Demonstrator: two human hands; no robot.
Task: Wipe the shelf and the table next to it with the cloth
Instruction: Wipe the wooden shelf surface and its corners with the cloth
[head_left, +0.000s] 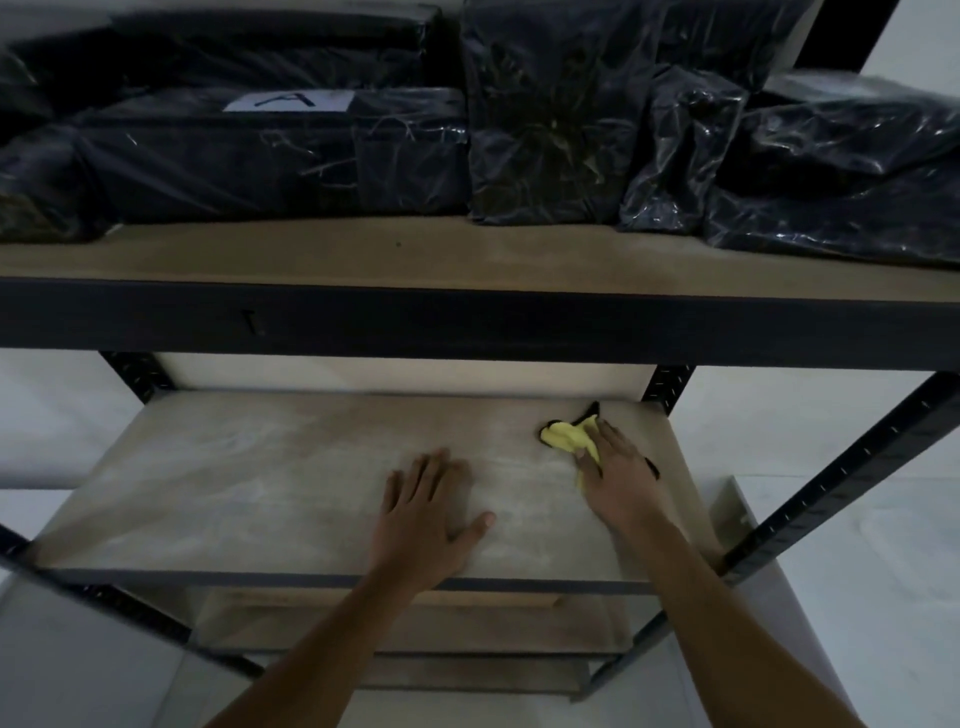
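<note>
A yellow cloth with dark edging lies on the dusty wooden middle shelf board, near its back right corner. My right hand presses flat on the cloth's near part, fingers pointing to the back. My left hand rests flat on the board's centre with fingers spread and nothing in it, about a hand's width left of the right hand. The table is out of view.
The upper shelf board carries several black plastic-wrapped packages along its back. Black metal uprights frame the rack at both sides. Lower boards show beneath. A white floor surrounds the rack.
</note>
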